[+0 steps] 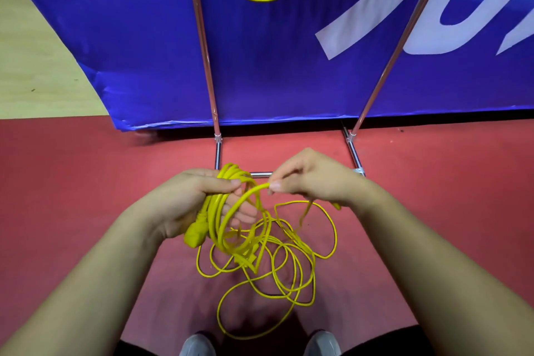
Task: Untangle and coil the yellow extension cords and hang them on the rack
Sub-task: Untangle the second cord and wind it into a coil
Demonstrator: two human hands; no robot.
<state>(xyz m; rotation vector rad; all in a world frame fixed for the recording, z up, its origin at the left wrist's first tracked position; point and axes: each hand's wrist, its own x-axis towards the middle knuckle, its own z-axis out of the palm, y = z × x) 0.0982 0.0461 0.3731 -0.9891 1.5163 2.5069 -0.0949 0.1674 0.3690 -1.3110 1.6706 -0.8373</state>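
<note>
Left hand (199, 196) grips coiled cord (228, 228); right hand (309, 179) pinches it.

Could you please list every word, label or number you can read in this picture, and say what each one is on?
On the blue banner: large white lettering, cut off at the picture's edge; one shape may be a "U", no whole word readable.
On the yellow plug: no marking legible.
No other text is visible.

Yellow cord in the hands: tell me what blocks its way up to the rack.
Nothing visible between the coil in the left hand and the rack; its own loose tangle trails on the floor.
</note>
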